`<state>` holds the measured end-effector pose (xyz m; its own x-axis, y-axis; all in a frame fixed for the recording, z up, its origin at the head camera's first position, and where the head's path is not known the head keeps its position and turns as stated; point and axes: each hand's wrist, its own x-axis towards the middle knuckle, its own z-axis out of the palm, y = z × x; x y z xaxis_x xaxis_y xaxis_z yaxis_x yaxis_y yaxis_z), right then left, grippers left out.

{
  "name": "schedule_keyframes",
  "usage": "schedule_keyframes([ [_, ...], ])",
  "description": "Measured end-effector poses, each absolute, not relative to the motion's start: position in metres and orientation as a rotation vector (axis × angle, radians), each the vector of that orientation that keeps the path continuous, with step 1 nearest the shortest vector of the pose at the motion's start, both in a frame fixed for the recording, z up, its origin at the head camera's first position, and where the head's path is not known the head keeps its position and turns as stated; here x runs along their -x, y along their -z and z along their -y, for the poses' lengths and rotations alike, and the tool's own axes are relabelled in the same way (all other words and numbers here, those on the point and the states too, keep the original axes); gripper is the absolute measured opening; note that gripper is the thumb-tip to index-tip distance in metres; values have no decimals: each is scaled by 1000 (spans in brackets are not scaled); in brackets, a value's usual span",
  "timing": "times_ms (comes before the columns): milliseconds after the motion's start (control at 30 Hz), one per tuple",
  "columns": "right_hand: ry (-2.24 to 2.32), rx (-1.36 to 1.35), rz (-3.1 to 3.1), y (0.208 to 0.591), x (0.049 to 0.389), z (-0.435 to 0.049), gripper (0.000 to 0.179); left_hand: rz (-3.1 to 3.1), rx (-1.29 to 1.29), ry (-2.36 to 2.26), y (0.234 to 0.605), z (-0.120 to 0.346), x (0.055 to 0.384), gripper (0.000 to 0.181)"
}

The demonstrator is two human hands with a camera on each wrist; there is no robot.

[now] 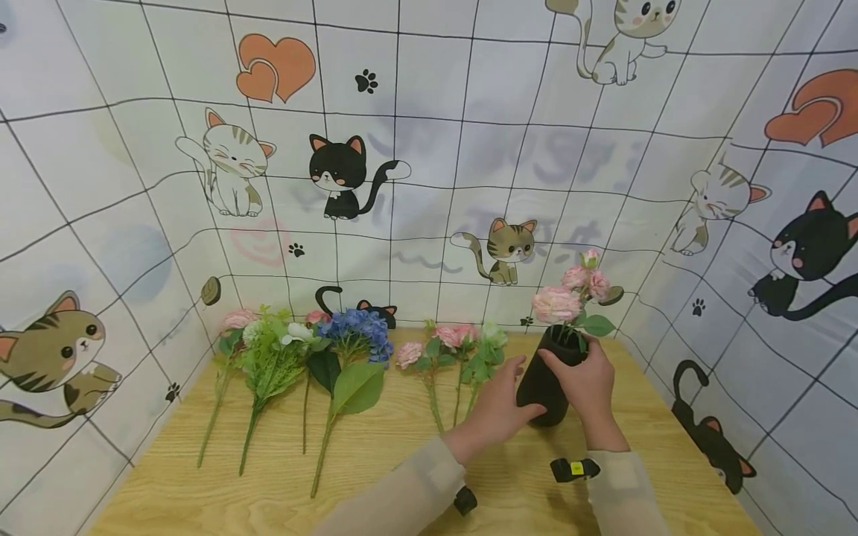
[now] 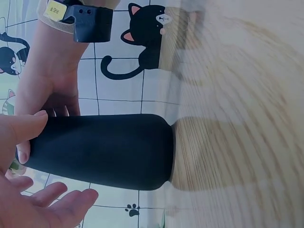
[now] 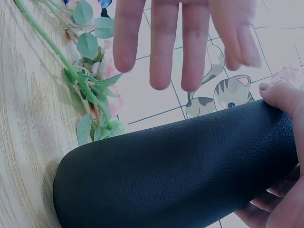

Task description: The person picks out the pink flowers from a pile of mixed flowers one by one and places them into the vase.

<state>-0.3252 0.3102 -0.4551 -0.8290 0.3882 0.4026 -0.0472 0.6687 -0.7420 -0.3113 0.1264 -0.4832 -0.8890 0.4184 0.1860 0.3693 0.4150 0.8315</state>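
Observation:
A black vase stands on the table at the right, holding a stem of pink roses with green leaves. My right hand grips the vase near its mouth, thumb across the front and fingers round the far side. Close by on the left, my left hand has its fingers spread and straight. In the right wrist view those left-hand fingers hang apart from the vase's side. The left wrist view shows the vase sideways, its base on the wood.
Several flower stems lie on the wooden table: a blue hydrangea, a leafy green stem with white blooms, a pink flower at far left, and pink roses by my left hand. A cat-print cloth surrounds the table.

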Motion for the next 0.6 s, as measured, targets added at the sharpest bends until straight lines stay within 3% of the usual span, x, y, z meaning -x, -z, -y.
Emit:
schedule_keyframes([
  [600, -1097, 277, 2355, 456, 324, -312, 93, -2719, -747, -1460, 490, -93, 318, 78],
])
